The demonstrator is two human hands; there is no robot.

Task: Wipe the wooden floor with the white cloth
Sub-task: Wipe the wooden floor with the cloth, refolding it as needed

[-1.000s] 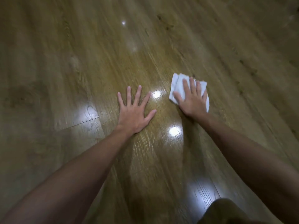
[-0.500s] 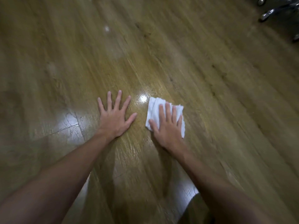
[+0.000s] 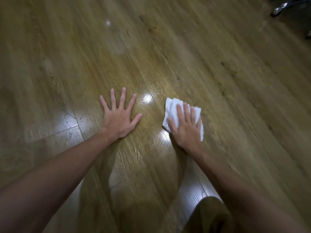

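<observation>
My right hand (image 3: 185, 130) flat on white cloth (image 3: 171, 106), fingers straight, a bit apart; cloth edge pokes past fingertips. Left hand (image 3: 120, 118) spread on wooden floor (image 3: 218, 81). Best press evenly, slide slow over shiny spots

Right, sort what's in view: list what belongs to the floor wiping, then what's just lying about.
Part of the job:
- white cloth, folded, flat on the floor
- right hand, pressing down on the cloth
- wooden floor
- left hand, spread flat on the bare floor beside the cloth

Just lying about:
- chrome chair base, top right corner
</observation>
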